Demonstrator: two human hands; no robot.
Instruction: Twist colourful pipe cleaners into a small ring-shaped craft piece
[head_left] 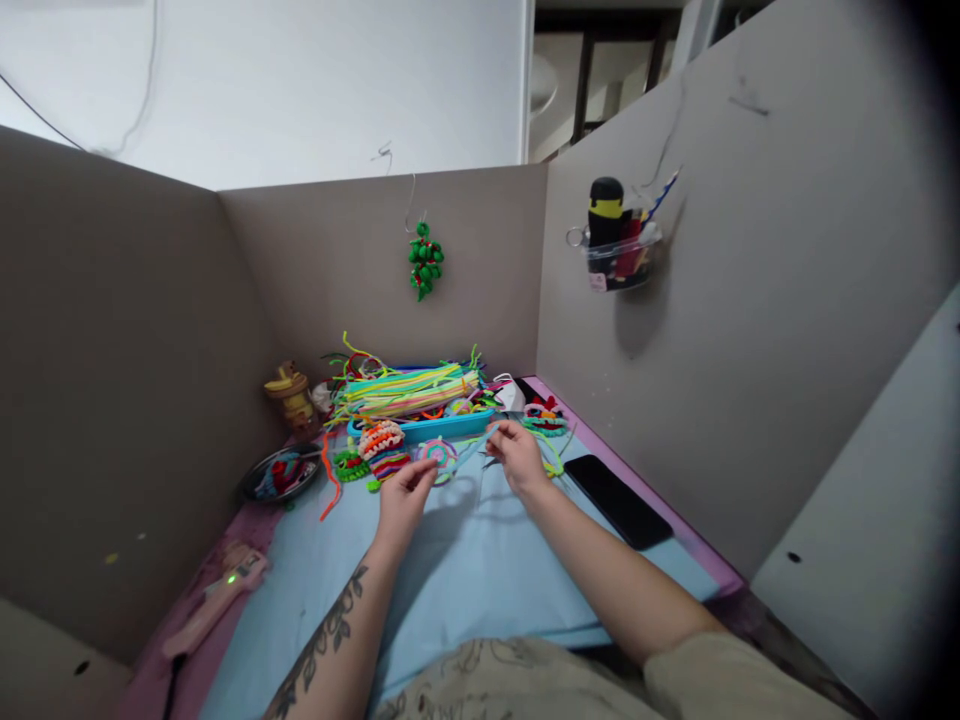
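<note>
My left hand (405, 500) is pinched on a small coiled pipe-cleaner piece (437, 455) in pink, blue and green, held just above the light blue mat (465, 580). My right hand (516, 455) is closed on a thin light blue pipe cleaner (474, 447) that runs from the coil toward its fingers. Both hands sit close together in front of a blue tray (442, 427) piled with several bright pipe cleaners (409, 390).
A striped pipe-cleaner figure (382, 448) lies left of the hands. A dark bowl (281, 475) and a yellow figurine (289, 392) stand at the left. A black phone (616, 500) lies at the right, a pink glue gun (217, 598) near left. Cardboard walls enclose the desk.
</note>
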